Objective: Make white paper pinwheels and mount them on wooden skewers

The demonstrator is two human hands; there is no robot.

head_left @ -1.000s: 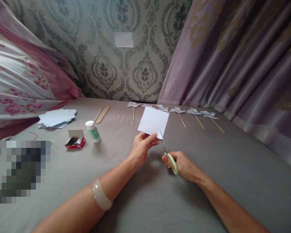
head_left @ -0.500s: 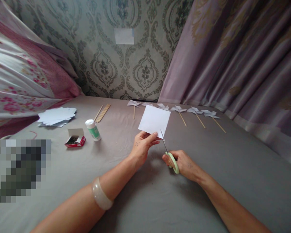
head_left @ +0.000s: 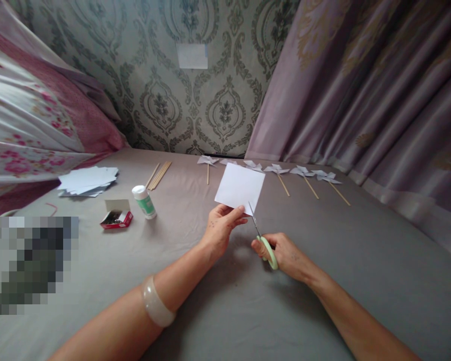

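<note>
My left hand [head_left: 222, 228] pinches the near edge of a square sheet of white paper [head_left: 239, 185], thumb on top and fingers beneath, holding it up off the grey cloth. Scissors [head_left: 269, 253] with pale green handles are in my right hand [head_left: 285, 253]. Their blades reach the paper's near right corner, one blade lying over its face. How deep any cut runs is too fine to make out. Behind the sheet, paper pinwheels [head_left: 277, 169] on wooden sticks lie in a row, some partly covered by it.
On the left lie a stack of white paper [head_left: 88, 180], several wooden sticks [head_left: 160, 175], a white-and-green glue stick [head_left: 145, 203] and an open red box [head_left: 116, 219] of small dark items. A patterned wall [head_left: 225, 110] and purple curtain [head_left: 323, 100] border the far side.
Almost nothing differs. The paper has shifted very slightly to the right; both hands and the scissors keep nearly the same position.
</note>
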